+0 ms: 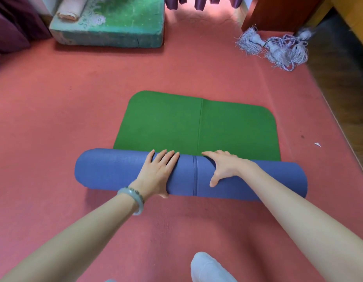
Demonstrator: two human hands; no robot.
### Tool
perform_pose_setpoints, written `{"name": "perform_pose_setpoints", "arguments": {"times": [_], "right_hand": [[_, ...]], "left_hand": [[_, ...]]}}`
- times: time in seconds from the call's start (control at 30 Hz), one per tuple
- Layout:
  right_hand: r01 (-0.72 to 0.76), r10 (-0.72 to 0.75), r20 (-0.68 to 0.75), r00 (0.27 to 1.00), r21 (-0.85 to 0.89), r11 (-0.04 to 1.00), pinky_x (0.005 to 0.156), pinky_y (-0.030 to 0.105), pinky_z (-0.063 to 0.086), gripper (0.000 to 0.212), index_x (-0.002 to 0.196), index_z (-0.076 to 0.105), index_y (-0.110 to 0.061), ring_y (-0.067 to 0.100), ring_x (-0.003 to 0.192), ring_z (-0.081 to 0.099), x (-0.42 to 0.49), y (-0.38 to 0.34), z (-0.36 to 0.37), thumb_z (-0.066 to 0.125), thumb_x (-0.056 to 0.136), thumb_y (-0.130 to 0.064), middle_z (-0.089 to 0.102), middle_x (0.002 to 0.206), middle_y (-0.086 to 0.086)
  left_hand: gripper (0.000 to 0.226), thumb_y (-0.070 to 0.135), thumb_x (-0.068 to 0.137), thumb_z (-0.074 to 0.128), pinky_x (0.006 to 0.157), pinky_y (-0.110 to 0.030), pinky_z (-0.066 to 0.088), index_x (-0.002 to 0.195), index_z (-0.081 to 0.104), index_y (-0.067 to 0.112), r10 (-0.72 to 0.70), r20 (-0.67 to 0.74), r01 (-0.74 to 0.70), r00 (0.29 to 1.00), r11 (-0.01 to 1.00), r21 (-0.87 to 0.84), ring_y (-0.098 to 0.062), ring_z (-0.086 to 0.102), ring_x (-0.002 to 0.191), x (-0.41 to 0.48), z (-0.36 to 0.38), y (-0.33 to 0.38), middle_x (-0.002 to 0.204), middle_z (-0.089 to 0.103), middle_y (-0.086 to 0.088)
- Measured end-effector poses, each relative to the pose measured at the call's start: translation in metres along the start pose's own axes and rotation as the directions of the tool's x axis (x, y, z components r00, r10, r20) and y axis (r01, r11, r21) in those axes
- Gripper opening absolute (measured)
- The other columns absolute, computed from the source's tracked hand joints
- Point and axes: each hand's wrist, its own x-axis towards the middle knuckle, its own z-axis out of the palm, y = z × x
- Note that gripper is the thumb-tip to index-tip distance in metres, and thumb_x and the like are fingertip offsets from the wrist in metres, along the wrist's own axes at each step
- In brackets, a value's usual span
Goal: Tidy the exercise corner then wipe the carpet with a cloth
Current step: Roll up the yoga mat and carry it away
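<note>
Arms (pixel 74 231) fwd, L hand (pixel 158 171), R hand (pixel 223 167) spread on mat roll (pixel 107 169)

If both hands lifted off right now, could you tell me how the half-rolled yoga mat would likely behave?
The yoga mat would probably spring loose, since only the left hand and right hand press its roll. Being a cylinder, it may roll back. Lifted, it likely droops: its unrolled green end lies limp.

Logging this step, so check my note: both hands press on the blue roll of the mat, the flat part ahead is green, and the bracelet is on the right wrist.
Wrong wrist. The head view shows the bracelet on the left wrist. The left hand and right hand press on the blue roll, and the flat part ahead is green.
</note>
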Motion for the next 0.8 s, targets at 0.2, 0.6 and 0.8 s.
{"name": "perform_pose_setpoints", "arguments": {"times": [0.2, 0.6, 0.8], "right_hand": [[-0.018, -0.051, -0.273, 0.961, -0.245, 0.969, 0.111, 0.058, -0.006, 0.124, 0.145, -0.019, -0.033, 0.029, 0.144, -0.012, -0.027, 0.009, 0.043, 0.071, 0.063, -0.059, -0.014, 0.157, 0.011], [0.013, -0.072, -0.247, 0.966, -0.23, 0.973, 0.11, 0.056, 0.015, 0.126, 0.147, 0.0, -0.033, 0.027, 0.137, 0.021, 0.025, 0.027, -0.004, 0.075, 0.05, -0.057, 0.02, 0.151, 0.009], [0.043, -0.056, -0.07, 0.996, -0.164, 0.985, 0.108, 0.052, 0.021, 0.126, 0.147, 0.003, -0.034, 0.029, 0.134, 0.026, 0.047, 0.032, -0.041, 0.078, 0.049, -0.059, 0.025, 0.148, 0.007]], "left_hand": [[0.121, 0.049, 0.038, 0.086, 0.103, -0.039, 0.036, 0.14, 0.026, 0.026, 0.016, 0.304, 0.033, 0.952, 0.987, -0.156, -0.021, 0.045, 0.124, 0.06, -0.047, -0.028, 0.137, 0.044, 0.004], [0.137, 0.053, 0.041, 0.085, 0.11, -0.061, 0.009, 0.15, 0.008, 0.021, -0.14, 0.005, 0.14, 0.99, 0.99, -0.018, -0.032, 0.015, 0.144, 0.019, -0.033, -0.007, 0.156, 0.015, -0.012], [0.16, 0.035, 0.017, 0.093, 0.098, -0.073, 0.021, 0.148, 0.003, 0.014, -0.163, -0.039, 0.167, 0.986, 0.966, 0.195, -0.039, 0.039, 0.132, 0.039, -0.009, -0.017, 0.145, 0.04, -0.016]]}}
